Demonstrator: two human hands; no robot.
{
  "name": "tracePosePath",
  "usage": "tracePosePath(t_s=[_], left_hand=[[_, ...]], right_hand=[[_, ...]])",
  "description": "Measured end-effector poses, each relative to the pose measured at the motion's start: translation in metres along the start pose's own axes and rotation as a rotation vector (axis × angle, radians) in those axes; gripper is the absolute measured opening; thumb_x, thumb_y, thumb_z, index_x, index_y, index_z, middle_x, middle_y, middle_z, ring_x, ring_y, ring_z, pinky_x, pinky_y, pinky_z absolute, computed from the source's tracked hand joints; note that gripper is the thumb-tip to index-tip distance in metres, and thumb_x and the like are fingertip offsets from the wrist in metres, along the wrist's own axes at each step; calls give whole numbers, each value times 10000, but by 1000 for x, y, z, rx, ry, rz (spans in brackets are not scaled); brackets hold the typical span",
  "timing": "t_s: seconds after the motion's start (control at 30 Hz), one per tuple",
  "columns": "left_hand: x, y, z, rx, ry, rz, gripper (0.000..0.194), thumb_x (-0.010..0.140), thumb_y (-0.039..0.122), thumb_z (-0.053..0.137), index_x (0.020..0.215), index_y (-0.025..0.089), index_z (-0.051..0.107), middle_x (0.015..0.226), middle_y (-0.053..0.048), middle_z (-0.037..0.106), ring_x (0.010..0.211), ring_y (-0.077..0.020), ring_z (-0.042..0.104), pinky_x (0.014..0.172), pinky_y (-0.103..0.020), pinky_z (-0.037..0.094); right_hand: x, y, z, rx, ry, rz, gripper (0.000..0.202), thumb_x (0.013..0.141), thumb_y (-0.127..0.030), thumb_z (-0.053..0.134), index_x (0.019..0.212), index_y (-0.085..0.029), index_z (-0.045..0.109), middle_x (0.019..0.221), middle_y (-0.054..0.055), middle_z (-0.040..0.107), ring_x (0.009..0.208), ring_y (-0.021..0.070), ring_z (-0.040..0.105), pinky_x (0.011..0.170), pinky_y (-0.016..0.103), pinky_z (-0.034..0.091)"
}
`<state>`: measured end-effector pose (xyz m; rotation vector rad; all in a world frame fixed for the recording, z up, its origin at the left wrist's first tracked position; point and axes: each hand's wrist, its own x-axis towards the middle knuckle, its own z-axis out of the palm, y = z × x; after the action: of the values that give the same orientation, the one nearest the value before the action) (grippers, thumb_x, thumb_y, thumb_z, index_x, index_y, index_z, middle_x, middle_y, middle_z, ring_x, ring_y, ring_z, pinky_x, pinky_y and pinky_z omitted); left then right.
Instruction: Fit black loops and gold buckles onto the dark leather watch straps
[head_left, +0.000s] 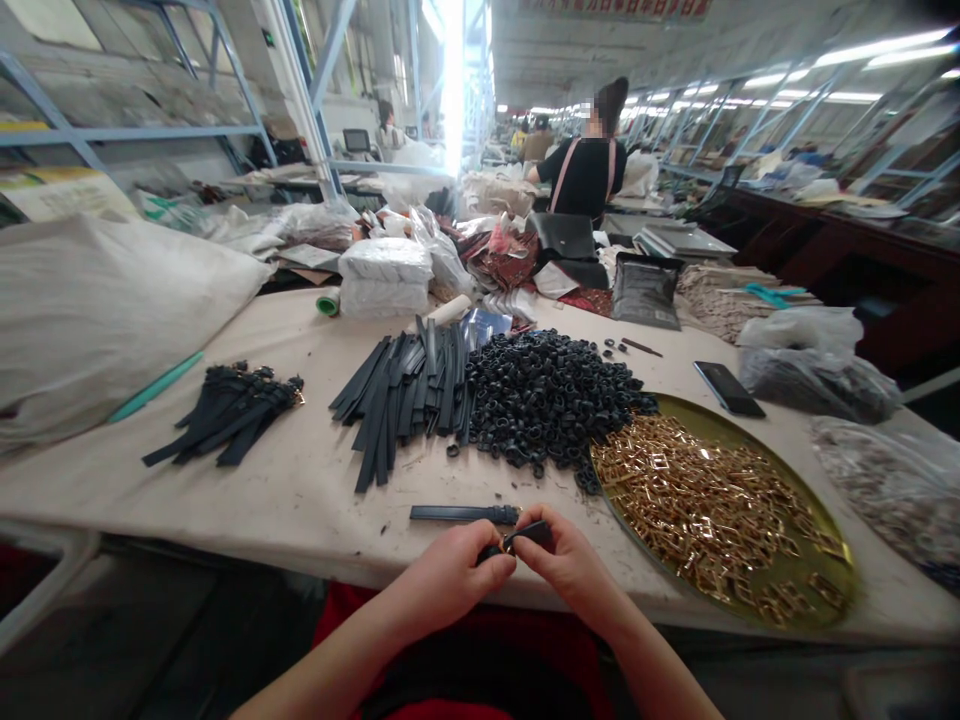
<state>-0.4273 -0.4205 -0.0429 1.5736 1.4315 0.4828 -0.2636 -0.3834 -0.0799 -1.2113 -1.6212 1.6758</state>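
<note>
Close to the table's front edge, my left hand [459, 562] and my right hand [553, 548] meet over a short dark leather strap [534, 533] with a small gold buckle [508, 545]. The fingers of both hands are closed on it, and part of the strap is hidden by them. Just beyond lies another dark strap [454, 513] with a buckle at its right end. Behind that are a stack of loose dark straps [409, 385] and a heap of small black loops [551, 395]. To the right, a round gold tray [832, 520] holds many gold buckles [697, 500].
Buckled straps [232, 410] lie in a bunch at left, near a large white sack [112, 310]. A phone [729, 388] and plastic bags [817, 365] are at right. Wrapped white packs [386, 275] stand at the back. A person [583, 165] is farther off.
</note>
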Motion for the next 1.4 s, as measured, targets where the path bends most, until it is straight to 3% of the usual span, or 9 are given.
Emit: tracePosePath(t_s=[0.4,0.5,0.63,0.7,0.83,0.97,1.13,1.3,1.4], left_hand=[[11,-16,7,-181,3,-128,314,701,457,538,612,160,489,517,61,447,504,-94,392,464,-204,263],[13,-19,9,-268,18,-150,296,694,418,559,821,153,525,571,52,519,477,-96,435,456,-199,307],[13,-20,8,-244,29,-11,359,724,280,523,1070,189,497,652,42,577,541,-103,497,533,-200,359],[14,-21,8,-149,47,16,254,769,292,457,976,193,564,617,36,566,554,-109,503,546,-207,353],[22,-25,10,-90,169,-33,227,792,320,410,836,171,576,544,40,527,533,-115,510,556,-217,353],[26,-22,9,-166,195,-83,202,776,339,425,736,165,521,461,72,425,452,-99,444,491,-204,327],[25,-14,6,-243,257,-76,227,791,366,415,751,164,510,452,77,404,439,-90,407,478,-197,321],[31,-9,20,-264,279,-33,266,804,399,402,760,164,519,464,69,411,438,-89,404,468,-199,312],[28,-10,25,-150,241,-12,271,808,377,398,725,162,542,495,54,439,476,-94,414,487,-208,296]], right_hand=[[0,2,8,-71,9,-14,188,721,-341,567,755,-187,465,604,-49,454,559,93,403,526,219,294],[0,5,10,-90,23,-35,186,735,-352,556,765,-181,490,598,-42,475,561,98,415,540,225,312],[5,7,1,54,-49,-37,284,796,-450,445,839,-173,492,677,-3,544,624,123,498,607,258,381],[15,8,-10,18,35,-51,327,808,-481,399,876,-174,489,707,11,553,644,139,523,626,278,401],[47,12,-32,-382,412,-135,190,765,-373,497,749,-185,521,728,31,525,721,174,496,700,316,361],[69,17,-37,-397,485,-138,128,692,-242,564,611,-183,483,703,30,469,736,177,455,721,320,331],[47,17,-29,-157,301,-78,202,759,-389,504,745,-188,521,657,1,497,625,137,481,607,275,398],[15,6,-8,775,104,183,240,677,-341,654,807,-203,507,747,-18,562,632,85,535,594,215,428],[10,4,1,976,120,210,241,626,-266,712,750,-198,516,725,-33,576,606,64,530,589,190,423]])
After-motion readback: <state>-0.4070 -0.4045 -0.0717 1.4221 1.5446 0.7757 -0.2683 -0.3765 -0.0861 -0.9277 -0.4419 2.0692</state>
